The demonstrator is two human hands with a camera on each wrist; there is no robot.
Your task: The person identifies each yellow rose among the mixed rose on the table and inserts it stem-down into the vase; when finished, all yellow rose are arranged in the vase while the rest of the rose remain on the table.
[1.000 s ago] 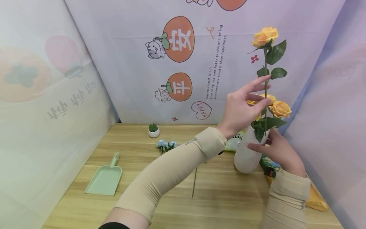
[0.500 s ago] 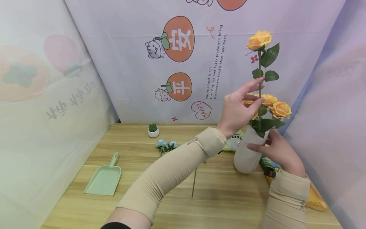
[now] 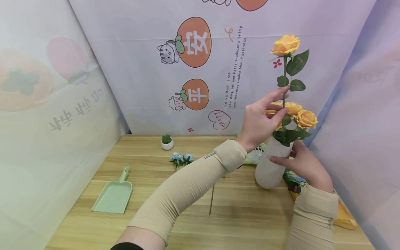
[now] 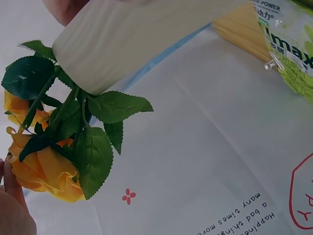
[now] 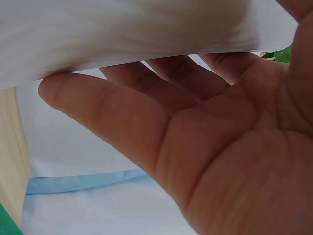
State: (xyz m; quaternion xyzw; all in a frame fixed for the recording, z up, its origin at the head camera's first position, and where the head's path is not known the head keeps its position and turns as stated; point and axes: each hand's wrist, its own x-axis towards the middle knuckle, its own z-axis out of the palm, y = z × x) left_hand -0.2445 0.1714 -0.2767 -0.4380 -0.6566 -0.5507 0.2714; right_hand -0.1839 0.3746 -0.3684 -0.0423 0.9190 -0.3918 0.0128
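A tall yellow rose (image 3: 285, 45) stands upright above the vase, its stem pinched by my left hand (image 3: 260, 116) between thumb and fingers. Its lower end is hidden among the leaves at the vase mouth. More yellow roses (image 3: 306, 119) sit in the white vase (image 3: 271, 166), which leans slightly. My right hand (image 3: 307, 163) grips the vase from the right, thumb on the near side. In the right wrist view, the thumb and fingers of the right hand (image 5: 210, 117) lie against the vase (image 5: 146, 34). The left wrist view shows roses (image 4: 46, 166) and leaves at the vase mouth.
Blue flowers (image 3: 182, 158) lie mid-table, partly behind the left forearm, with a thin stem (image 3: 211, 199) nearby. A green dustpan (image 3: 114, 196) and a small potted succulent (image 3: 167, 142) are at left. Green (image 3: 255, 154) and yellow (image 3: 345, 215) packages lie around the vase. Cloth walls enclose the table.
My left hand has lowered the tall rose slightly and shifted it left, bringing its stem's lower end from in front of the vase to its mouth. The right hand keeps holding the vase.
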